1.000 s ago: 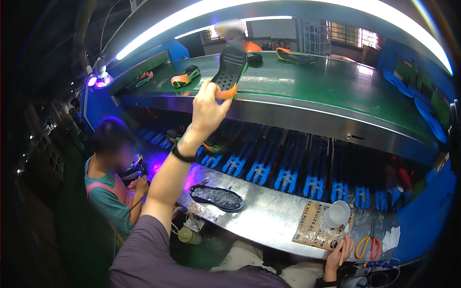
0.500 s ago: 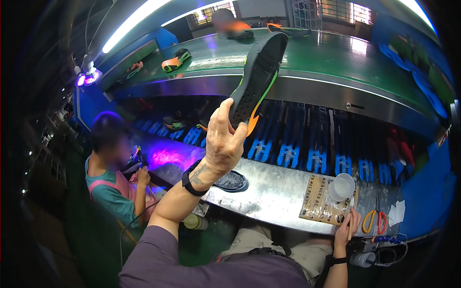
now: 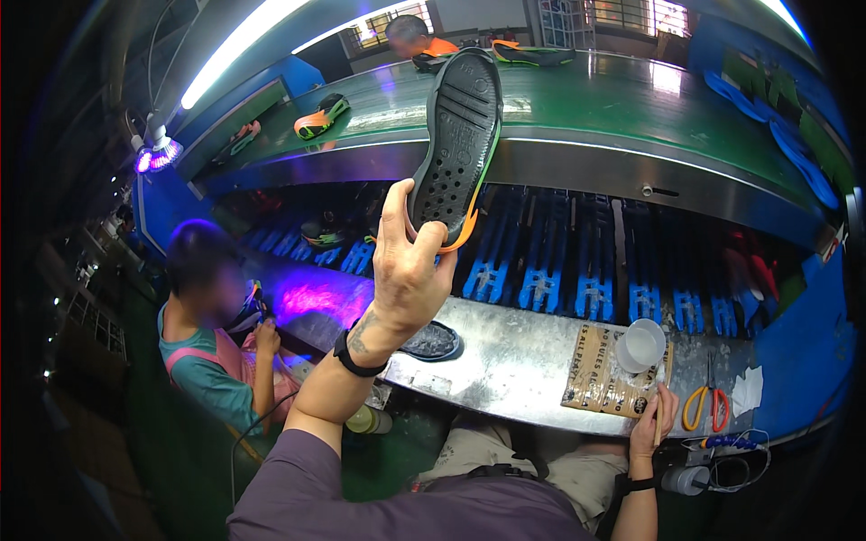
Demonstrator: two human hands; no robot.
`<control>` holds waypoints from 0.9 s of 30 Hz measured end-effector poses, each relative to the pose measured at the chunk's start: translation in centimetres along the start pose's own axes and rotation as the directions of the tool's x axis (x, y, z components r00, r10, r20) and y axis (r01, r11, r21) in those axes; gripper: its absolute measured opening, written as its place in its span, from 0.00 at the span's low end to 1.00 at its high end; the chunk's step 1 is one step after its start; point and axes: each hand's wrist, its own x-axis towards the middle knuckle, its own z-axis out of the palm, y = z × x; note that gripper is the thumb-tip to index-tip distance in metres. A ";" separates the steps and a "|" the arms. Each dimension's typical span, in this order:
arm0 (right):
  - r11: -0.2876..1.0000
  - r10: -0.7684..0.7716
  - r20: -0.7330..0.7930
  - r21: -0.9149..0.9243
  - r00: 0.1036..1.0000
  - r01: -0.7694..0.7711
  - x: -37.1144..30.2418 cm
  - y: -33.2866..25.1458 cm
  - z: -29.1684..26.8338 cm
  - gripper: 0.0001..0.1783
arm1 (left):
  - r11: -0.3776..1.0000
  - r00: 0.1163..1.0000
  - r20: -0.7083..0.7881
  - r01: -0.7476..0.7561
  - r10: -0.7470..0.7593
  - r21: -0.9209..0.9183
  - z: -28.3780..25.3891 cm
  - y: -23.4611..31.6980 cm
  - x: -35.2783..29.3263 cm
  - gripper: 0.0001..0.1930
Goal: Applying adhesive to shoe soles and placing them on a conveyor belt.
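Observation:
Raised in front of me, my left hand [image 3: 410, 270] pinches a black shoe sole [image 3: 457, 135] by its lower end. The broad face toward me has rows of holes and ridges, and green and orange show along its edge. Down at the bench's front edge, my right hand [image 3: 651, 422] is closed round a thin tan stick [image 3: 658, 426], whose far end I cannot make out. Beside that hand, a translucent white cup [image 3: 641, 345] stands on a piece of brown cardboard [image 3: 591, 374]. A dark, shallow oval piece [image 3: 431, 342] lies on the metal bench behind my left wrist.
A green conveyor belt [image 3: 586, 99] runs across above the bench, carrying shoe parts. Blue-ended racks [image 3: 539, 288] line the space beneath it. Scissors [image 3: 706, 406] and white paper [image 3: 747, 391] lie at right. A co-worker [image 3: 212, 334] sits at left, another person [image 3: 419, 41] is beyond the belt.
My left hand has turned the sole so its holed, ridged face shows more fully, and shifted it slightly left. The person beyond the belt has moved left. My right hand stays nearly in place.

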 end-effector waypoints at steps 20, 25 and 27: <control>1.000 0.007 0.006 -0.008 1.000 -0.007 0.0 0.0 0.1 0.15 | 0.929 0.959 0.042 0.282 -0.280 -0.238 -0.7 0.5 -0.1 0.16; 1.000 -0.002 -0.009 -0.015 1.000 0.002 -0.1 -0.1 0.1 0.15 | 0.940 0.962 0.002 0.266 -0.272 -0.211 -0.6 1.8 0.1 0.16; 1.000 -0.005 -0.008 -0.020 1.000 0.005 -0.1 -0.1 0.2 0.15 | 0.963 0.974 -0.016 0.221 -0.226 -0.154 -0.7 2.6 0.4 0.17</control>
